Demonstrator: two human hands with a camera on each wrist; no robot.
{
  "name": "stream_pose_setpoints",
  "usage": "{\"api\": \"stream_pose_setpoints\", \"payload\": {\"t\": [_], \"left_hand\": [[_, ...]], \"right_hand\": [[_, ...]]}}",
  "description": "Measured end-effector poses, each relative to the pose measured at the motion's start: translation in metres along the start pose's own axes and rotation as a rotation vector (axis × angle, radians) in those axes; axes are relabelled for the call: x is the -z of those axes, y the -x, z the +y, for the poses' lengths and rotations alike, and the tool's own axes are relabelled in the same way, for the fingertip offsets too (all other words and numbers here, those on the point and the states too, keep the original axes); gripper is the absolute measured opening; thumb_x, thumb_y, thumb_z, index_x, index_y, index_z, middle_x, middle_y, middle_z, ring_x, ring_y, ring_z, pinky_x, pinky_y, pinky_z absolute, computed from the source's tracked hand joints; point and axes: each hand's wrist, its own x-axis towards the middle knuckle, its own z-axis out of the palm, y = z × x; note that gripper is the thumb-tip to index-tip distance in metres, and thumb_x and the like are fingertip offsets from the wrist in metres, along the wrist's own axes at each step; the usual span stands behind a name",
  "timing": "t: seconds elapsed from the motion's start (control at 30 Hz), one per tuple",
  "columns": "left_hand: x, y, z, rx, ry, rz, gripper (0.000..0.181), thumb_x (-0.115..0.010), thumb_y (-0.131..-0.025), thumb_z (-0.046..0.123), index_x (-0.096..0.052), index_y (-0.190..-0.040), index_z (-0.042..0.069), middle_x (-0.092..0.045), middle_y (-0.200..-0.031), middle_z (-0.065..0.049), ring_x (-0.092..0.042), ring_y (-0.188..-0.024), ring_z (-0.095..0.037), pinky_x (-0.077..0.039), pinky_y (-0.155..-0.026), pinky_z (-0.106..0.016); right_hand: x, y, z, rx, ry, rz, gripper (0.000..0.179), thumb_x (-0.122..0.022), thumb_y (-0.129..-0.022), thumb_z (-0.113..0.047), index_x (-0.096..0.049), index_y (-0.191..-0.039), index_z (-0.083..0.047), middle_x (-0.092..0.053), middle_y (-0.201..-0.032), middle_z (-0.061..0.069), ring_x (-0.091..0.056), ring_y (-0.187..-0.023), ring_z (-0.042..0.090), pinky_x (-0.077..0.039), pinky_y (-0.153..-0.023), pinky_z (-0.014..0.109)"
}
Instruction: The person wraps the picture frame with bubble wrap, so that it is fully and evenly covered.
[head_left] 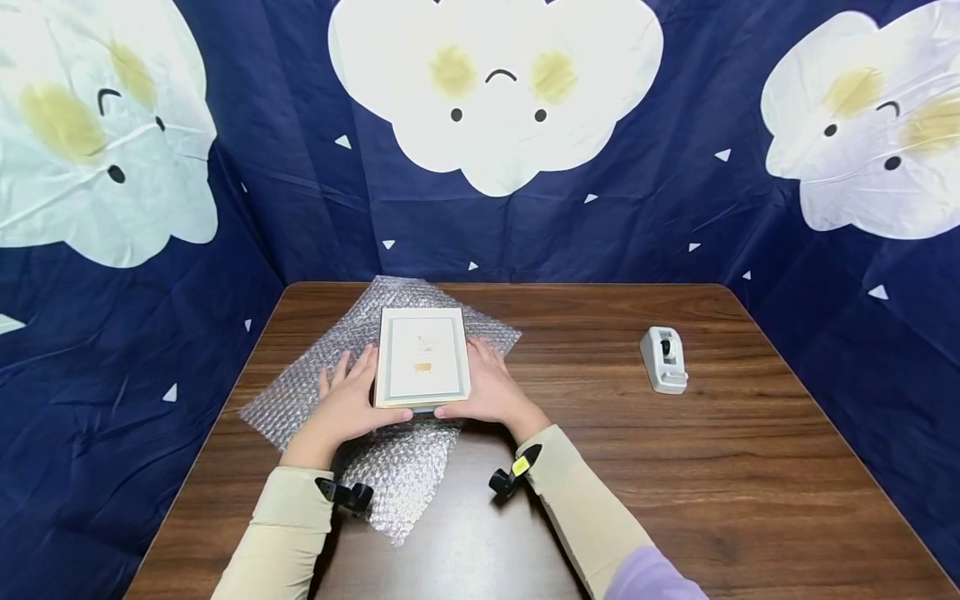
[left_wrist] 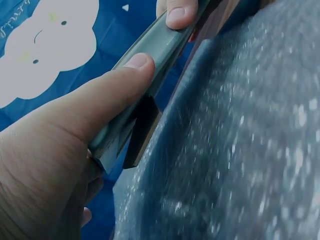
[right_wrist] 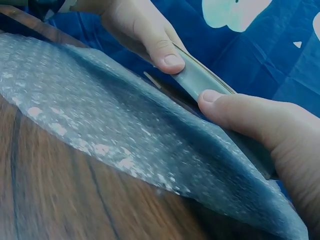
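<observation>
A picture frame [head_left: 423, 358] with a pale border and a small print faces up over a sheet of bubble wrap [head_left: 405, 487]. My left hand [head_left: 345, 410] grips its left side and my right hand [head_left: 492, 389] its right side. Both thumbs lie along the pale green near edge, seen close up in the left wrist view on the picture frame [left_wrist: 167, 47]. Beneath it a dark flap [left_wrist: 143, 131], like a stand leg, juts down at an angle. In the right wrist view the frame's edge [right_wrist: 200, 80] stands above the bubble wrap [right_wrist: 90, 100].
A white tape dispenser [head_left: 664, 360] stands on the right of the brown wooden table [head_left: 750, 467]. Dark blue cloth [head_left: 300, 200] with white clouds hangs behind and at both sides. The bubble wrap lies skewed across the table's left half.
</observation>
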Motion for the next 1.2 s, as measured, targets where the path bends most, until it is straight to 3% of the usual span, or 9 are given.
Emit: {"api": "stream_pose_setpoints", "payload": {"t": [0.53, 0.73, 1.2], "left_hand": [[0.001, 0.014, -0.034, 0.011, 0.028, -0.002, 0.123, -0.060, -0.056, 0.080, -0.012, -0.148, 0.014, -0.012, -0.152, -0.013, 0.000, -0.135, -0.042, 0.003, -0.096, -0.069], [0.001, 0.016, -0.040, 0.033, 0.026, -0.031, 0.125, -0.060, -0.056, 0.080, -0.010, -0.148, 0.012, -0.010, -0.152, -0.013, 0.000, -0.135, -0.042, 0.004, -0.097, -0.068], [-0.011, 0.018, -0.052, 0.051, -0.023, -0.055, 0.127, -0.058, -0.055, 0.082, -0.011, -0.148, 0.010, -0.007, -0.151, -0.019, 0.003, -0.134, -0.047, 0.008, -0.098, -0.066]], "right_hand": [[-0.023, -0.010, -0.025, -0.036, 0.062, -0.014, 0.129, -0.049, -0.047, -0.091, -0.027, -0.143, -0.007, -0.030, -0.145, 0.012, -0.016, -0.136, 0.031, -0.012, -0.108, 0.051], [-0.028, -0.013, -0.028, -0.014, 0.061, 0.001, 0.127, -0.055, -0.047, -0.088, -0.028, -0.142, -0.008, -0.031, -0.144, 0.011, -0.019, -0.135, 0.032, -0.013, -0.107, 0.053], [-0.040, -0.013, -0.026, -0.042, 0.104, -0.070, 0.133, -0.051, -0.046, -0.090, -0.022, -0.144, -0.004, -0.026, -0.146, 0.014, -0.015, -0.136, 0.031, -0.010, -0.109, 0.048]]}}
